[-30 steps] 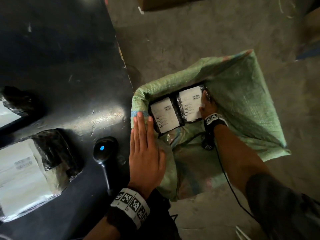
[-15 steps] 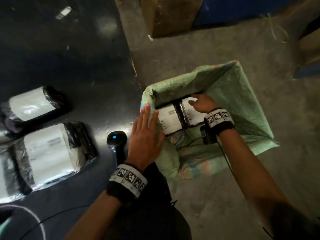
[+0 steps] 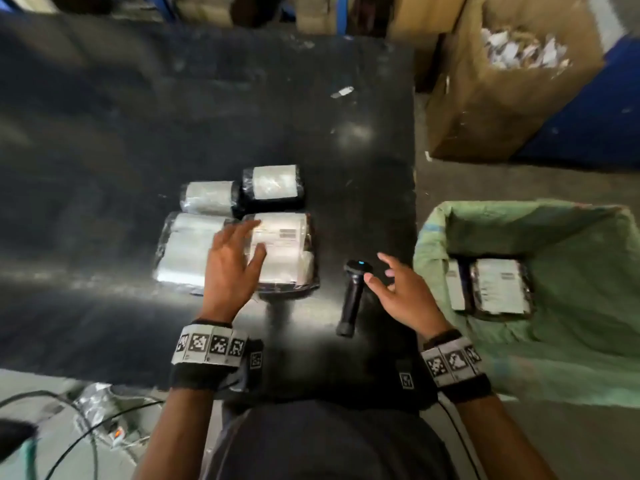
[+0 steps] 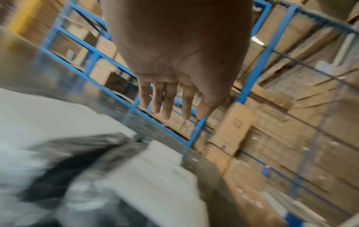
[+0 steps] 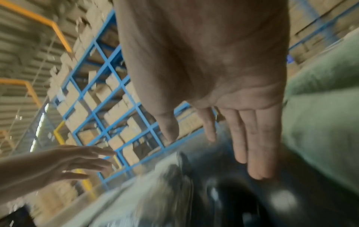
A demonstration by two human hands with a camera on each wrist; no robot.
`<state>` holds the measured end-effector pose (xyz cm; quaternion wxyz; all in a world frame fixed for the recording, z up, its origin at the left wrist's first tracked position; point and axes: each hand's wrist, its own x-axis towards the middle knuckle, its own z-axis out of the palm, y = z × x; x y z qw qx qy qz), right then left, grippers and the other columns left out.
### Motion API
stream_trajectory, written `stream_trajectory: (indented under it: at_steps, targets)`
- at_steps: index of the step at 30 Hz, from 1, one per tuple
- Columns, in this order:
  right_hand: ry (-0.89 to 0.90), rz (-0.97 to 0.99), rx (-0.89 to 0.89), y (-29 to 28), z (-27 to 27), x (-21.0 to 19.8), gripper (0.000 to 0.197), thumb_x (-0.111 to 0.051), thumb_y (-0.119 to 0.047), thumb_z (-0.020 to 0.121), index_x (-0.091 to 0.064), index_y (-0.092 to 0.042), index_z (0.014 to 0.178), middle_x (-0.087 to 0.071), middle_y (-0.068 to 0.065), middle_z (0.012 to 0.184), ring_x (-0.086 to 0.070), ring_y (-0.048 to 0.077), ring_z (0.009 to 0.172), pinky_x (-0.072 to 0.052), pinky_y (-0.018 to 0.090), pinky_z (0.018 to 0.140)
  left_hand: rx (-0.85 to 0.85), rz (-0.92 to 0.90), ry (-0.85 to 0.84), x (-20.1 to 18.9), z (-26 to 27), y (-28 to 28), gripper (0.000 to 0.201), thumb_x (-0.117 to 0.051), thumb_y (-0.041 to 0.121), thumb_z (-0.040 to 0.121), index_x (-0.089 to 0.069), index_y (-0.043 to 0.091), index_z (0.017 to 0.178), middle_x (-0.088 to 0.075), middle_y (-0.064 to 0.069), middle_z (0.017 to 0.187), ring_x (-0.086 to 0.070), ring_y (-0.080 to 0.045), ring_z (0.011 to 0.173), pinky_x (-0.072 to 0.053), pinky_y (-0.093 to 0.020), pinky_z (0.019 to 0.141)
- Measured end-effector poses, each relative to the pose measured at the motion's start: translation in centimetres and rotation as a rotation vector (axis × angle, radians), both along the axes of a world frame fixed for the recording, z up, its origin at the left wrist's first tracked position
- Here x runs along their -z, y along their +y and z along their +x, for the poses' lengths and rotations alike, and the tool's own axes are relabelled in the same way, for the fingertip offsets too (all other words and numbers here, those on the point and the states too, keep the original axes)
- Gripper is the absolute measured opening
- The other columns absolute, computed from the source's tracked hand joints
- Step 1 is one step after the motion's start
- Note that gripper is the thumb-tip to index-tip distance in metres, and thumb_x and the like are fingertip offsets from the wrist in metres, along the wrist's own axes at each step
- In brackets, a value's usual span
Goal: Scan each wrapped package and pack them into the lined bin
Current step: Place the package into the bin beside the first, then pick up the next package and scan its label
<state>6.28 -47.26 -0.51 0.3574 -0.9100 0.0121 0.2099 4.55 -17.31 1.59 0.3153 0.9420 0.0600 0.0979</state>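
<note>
Several black-wrapped packages with white labels lie on the dark table. My left hand hovers with spread fingers over the nearest labelled package, and holds nothing; in the left wrist view the left hand shows straight fingers above blurred packages. A black handheld scanner with a blue light lies on the table. My right hand is spread just right of it, empty; the right hand shows straight fingers. Two packages lie in the green-lined bin on the right.
A brown cardboard box with paper scraps stands behind the bin. Cables and a wrapped object lie on the floor at lower left. Blue racking with cartons stands beyond the table.
Both hands left the bin. The right hand came out of the bin to beside the scanner. The left hand moved from the bin's rim to over the packages. The view swung towards the table.
</note>
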Motion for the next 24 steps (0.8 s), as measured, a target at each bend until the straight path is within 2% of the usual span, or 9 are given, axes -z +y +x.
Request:
stream_trajectory:
  at_steps: [5,7,11,13,15,17,19,21,24]
  targets:
    - [0.165,-0.068,0.092,3.6,-1.1,2.5,0.078,-0.047,-0.052,0.096,-0.013,-0.018,0.157,-0.052,0.017,0.144,-0.046,0.033,0.135,-0.027,0.032,0.105,-0.240,0.107,0.170,5.0,-5.0,11.1,0.067,-0.049,0.053,0.091,-0.045,0.020,0.149,-0.051,-0.022,0.143,-0.044,-0.043,0.133,-0.040,-0.056,0.108]
    - [0.170,-0.022,0.143,4.6,-1.5,2.8,0.080,-0.047,-0.048,0.098,-0.001,-0.020,0.158,-0.054,0.021,0.141,-0.050,0.037,0.131,-0.027,0.030,0.099,-0.285,0.069,0.239,7.3,-6.0,14.1,0.076,-0.041,0.069,0.088,-0.040,0.028,0.152,-0.049,-0.022,0.144,-0.043,-0.045,0.135,-0.040,-0.058,0.109]
    - [0.118,0.165,0.304,6.4,-1.6,4.7,0.083,-0.051,-0.038,0.098,0.006,-0.023,0.157,-0.047,0.023,0.146,-0.049,0.039,0.132,-0.033,0.035,0.107,-0.284,-0.069,0.307,10.0,-6.0,17.4,0.089,-0.039,0.088,0.081,-0.022,0.044,0.157,-0.048,-0.017,0.151,-0.042,-0.045,0.135,-0.042,-0.057,0.110]
    - [0.128,0.313,0.413,7.2,-1.4,5.5,0.078,-0.050,-0.027,0.101,0.004,-0.021,0.157,-0.040,0.025,0.150,-0.050,0.040,0.129,-0.038,0.037,0.103,-0.272,-0.166,0.321,9.2,-5.1,17.6,0.091,-0.049,0.081,0.081,-0.017,0.044,0.159,-0.043,-0.015,0.156,-0.037,-0.042,0.143,-0.036,-0.056,0.116]
    - [0.155,0.493,0.516,7.5,-1.2,6.7,0.075,-0.049,-0.022,0.102,0.001,-0.030,0.157,-0.045,0.029,0.143,-0.063,0.036,0.096,-0.056,0.040,0.076,-0.258,-0.249,0.307,8.6,-3.9,17.9,0.092,-0.065,0.064,0.085,-0.019,0.039,0.160,-0.044,-0.015,0.156,-0.039,-0.037,0.145,-0.035,-0.053,0.118]
    - [0.170,0.563,0.555,7.5,-1.1,7.4,0.071,-0.047,-0.022,0.102,-0.003,-0.039,0.155,-0.050,0.024,0.137,-0.060,0.024,0.078,-0.060,0.034,0.057,-0.211,-0.322,0.288,8.3,-3.0,18.4,0.101,-0.069,0.070,0.077,-0.018,0.042,0.160,-0.047,-0.008,0.156,-0.046,-0.027,0.143,-0.038,-0.049,0.118]
    - [0.174,0.577,0.575,7.7,-1.0,7.6,0.068,-0.045,-0.023,0.103,-0.005,-0.046,0.152,-0.050,0.020,0.136,-0.060,0.023,0.080,-0.062,0.039,0.060,-0.170,-0.389,0.304,8.1,-2.4,18.7,0.113,-0.071,0.077,0.064,-0.015,0.049,0.158,-0.047,0.000,0.157,-0.047,-0.020,0.142,-0.038,-0.045,0.120]
    - [0.209,0.599,0.593,7.8,-1.1,7.4,0.067,-0.045,-0.026,0.103,-0.005,-0.052,0.149,-0.049,0.019,0.139,-0.060,0.025,0.085,-0.060,0.047,0.069,-0.143,-0.428,0.341,8.1,-2.1,18.9,0.119,-0.077,0.072,0.058,-0.012,0.054,0.156,-0.048,0.004,0.156,-0.046,-0.020,0.142,-0.036,-0.044,0.121]
    - [0.225,0.581,0.587,7.8,-0.9,7.6,0.064,-0.044,-0.031,0.102,-0.005,-0.053,0.149,-0.052,0.020,0.135,-0.061,0.025,0.081,-0.061,0.039,0.059,-0.130,-0.489,0.341,8.2,-2.1,18.7,0.117,-0.086,0.059,0.063,-0.014,0.058,0.154,-0.050,0.005,0.153,-0.047,-0.021,0.141,-0.036,-0.045,0.120]
